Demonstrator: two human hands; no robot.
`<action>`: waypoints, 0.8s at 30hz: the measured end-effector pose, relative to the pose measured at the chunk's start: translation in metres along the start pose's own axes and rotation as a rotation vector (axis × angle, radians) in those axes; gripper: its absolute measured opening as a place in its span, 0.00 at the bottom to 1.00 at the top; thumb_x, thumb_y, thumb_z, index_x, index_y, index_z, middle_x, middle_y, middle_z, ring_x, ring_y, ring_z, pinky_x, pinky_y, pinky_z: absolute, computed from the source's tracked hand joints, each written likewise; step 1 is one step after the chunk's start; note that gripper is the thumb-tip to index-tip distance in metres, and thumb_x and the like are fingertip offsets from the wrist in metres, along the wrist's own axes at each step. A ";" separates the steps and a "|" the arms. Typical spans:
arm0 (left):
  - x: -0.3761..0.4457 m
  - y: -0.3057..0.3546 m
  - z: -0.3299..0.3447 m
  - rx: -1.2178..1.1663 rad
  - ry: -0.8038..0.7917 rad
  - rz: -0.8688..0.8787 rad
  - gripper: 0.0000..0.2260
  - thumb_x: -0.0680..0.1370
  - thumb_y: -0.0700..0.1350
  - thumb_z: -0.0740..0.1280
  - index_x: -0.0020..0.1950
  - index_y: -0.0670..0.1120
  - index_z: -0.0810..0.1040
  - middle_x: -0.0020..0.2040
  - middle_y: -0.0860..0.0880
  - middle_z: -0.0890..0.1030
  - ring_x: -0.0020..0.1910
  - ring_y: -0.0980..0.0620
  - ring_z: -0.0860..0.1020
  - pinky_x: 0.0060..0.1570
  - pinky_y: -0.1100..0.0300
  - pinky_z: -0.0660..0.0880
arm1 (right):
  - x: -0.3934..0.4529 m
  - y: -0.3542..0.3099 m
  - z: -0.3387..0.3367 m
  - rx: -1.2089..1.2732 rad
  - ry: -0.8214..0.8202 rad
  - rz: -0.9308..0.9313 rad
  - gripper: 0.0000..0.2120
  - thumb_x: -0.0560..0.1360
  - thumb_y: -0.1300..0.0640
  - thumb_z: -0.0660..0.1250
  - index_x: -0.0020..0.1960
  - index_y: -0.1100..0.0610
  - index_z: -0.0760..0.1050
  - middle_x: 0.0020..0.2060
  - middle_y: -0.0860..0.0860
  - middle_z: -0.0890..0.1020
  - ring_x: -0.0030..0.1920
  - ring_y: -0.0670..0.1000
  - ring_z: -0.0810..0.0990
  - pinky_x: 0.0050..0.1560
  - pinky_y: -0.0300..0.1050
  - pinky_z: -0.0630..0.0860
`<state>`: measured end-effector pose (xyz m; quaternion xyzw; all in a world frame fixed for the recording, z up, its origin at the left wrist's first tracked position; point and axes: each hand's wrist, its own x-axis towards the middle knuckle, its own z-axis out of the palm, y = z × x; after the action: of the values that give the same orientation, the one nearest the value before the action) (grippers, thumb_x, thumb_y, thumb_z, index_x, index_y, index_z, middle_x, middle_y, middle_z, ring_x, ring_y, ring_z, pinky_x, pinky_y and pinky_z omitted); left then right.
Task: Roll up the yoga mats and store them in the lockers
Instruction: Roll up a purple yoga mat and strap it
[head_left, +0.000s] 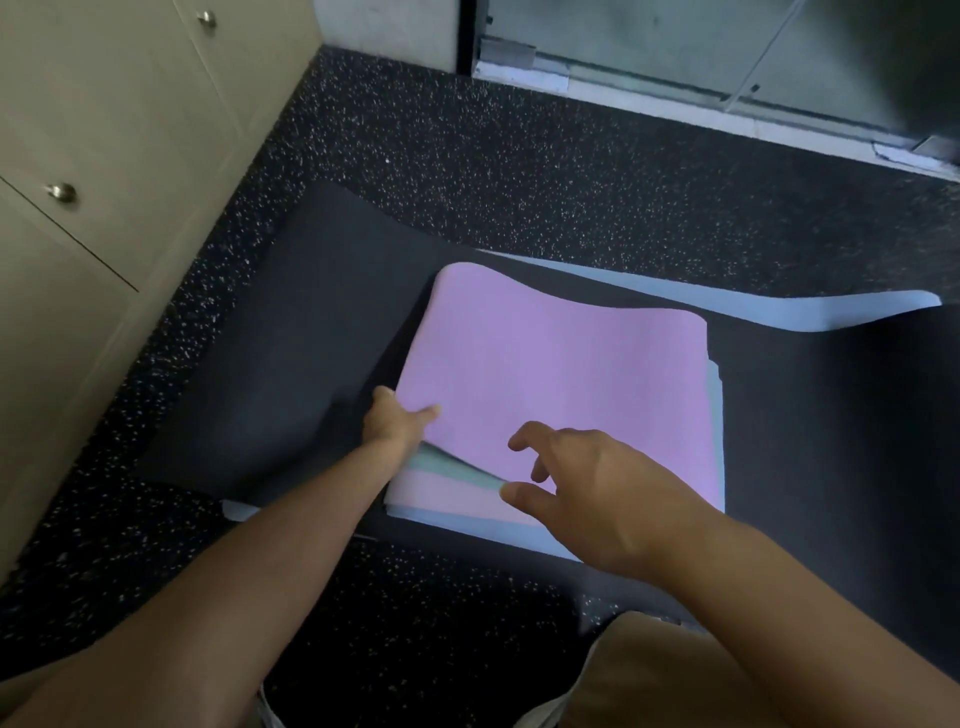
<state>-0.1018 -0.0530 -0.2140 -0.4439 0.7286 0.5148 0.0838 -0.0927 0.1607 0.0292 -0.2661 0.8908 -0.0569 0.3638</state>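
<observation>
Folded pink mat gripped at its left edge

The pink mat is pinched by the left hand atop a dark mat on the speckled floor, beside closed lockers. The right hand hovers relaxed, holding nothing. No writing is legible.

Dim, soft daylight; slight blur, wide-angle bending at edges.
</observation>
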 end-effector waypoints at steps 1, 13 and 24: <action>-0.005 0.017 -0.004 0.056 0.006 0.094 0.22 0.76 0.47 0.76 0.63 0.41 0.70 0.61 0.43 0.81 0.57 0.40 0.81 0.56 0.50 0.78 | 0.000 0.001 -0.004 0.008 -0.006 0.008 0.24 0.84 0.40 0.58 0.77 0.47 0.62 0.66 0.50 0.78 0.62 0.53 0.78 0.64 0.51 0.76; -0.148 0.166 -0.004 0.110 -0.015 0.931 0.12 0.83 0.44 0.64 0.67 0.52 0.73 0.48 0.48 0.83 0.45 0.45 0.79 0.48 0.50 0.76 | -0.026 0.083 -0.048 0.235 0.161 0.223 0.27 0.82 0.40 0.62 0.77 0.50 0.64 0.70 0.53 0.75 0.66 0.57 0.76 0.67 0.52 0.74; -0.254 0.340 0.013 0.102 -0.002 1.245 0.12 0.81 0.45 0.63 0.64 0.49 0.76 0.54 0.51 0.83 0.54 0.45 0.79 0.59 0.46 0.75 | -0.085 0.129 -0.068 0.437 0.496 0.240 0.21 0.83 0.47 0.63 0.73 0.48 0.64 0.59 0.56 0.80 0.49 0.58 0.81 0.50 0.51 0.79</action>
<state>-0.2048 0.1256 0.1571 0.0689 0.8743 0.4319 -0.2103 -0.1438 0.3076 0.0929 -0.0537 0.9438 -0.2659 0.1890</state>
